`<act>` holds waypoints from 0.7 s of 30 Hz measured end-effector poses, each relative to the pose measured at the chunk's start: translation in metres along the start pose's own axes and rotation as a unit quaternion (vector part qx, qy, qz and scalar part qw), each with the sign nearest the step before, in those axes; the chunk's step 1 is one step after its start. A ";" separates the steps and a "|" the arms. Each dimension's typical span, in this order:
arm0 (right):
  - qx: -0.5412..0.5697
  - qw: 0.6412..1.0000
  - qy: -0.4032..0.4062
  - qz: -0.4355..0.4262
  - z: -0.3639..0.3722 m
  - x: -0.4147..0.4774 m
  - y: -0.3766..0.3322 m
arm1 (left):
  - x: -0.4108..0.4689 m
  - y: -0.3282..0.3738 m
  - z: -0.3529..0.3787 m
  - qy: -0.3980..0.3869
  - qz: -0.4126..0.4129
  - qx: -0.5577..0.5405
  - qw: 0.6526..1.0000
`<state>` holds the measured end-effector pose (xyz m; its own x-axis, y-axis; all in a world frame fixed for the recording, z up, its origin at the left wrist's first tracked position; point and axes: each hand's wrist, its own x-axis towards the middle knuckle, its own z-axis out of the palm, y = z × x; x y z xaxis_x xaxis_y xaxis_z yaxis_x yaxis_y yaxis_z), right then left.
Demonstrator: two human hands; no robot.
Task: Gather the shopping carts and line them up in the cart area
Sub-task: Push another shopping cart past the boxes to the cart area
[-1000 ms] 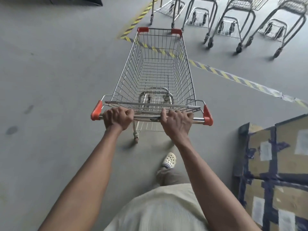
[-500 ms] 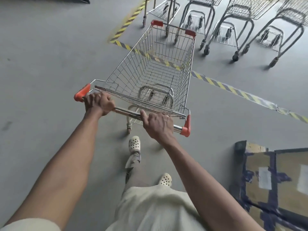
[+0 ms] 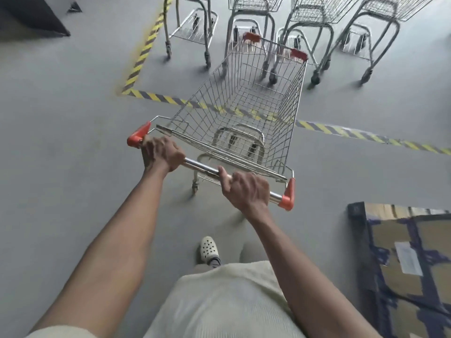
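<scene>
Now the shopping cart has swung further toward 1 o'clock, its nose over the striped tape and closer to the parked carts at 12. The left hand and right hand still grip its handle bar.

One wide camera sits on the person's head, facing forward and down toward twelve o'clock. The cart handle is close beneath it.

We see a silver wire-grid cart with orange-red corner caps. Under it, yellow-and-black striped tape crosses grey floor. Right of the cart: brown cardboard banded dark blue; behind the cart, a cream, hole-dotted shoe.
</scene>
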<state>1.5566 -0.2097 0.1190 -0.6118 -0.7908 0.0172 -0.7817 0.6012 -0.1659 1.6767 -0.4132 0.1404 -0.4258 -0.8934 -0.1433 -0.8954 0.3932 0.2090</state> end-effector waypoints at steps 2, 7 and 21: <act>-0.015 1.000 0.011 0.019 0.002 0.025 0.006 | 0.023 0.015 -0.003 -0.007 0.018 -0.004 1.000; -0.030 0.996 0.056 0.061 0.004 0.099 0.036 | 0.089 0.049 0.016 -0.003 0.040 -0.038 0.998; -0.037 0.986 0.068 0.147 0.002 0.322 0.078 | 0.282 0.137 0.019 0.000 0.079 0.002 0.997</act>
<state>1.2991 -0.4180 0.1100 -0.8202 -0.5609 0.1128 -0.5714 0.8132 -0.1107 1.4318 -0.6069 0.1107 -0.5622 -0.8198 -0.1084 -0.8172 0.5307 0.2250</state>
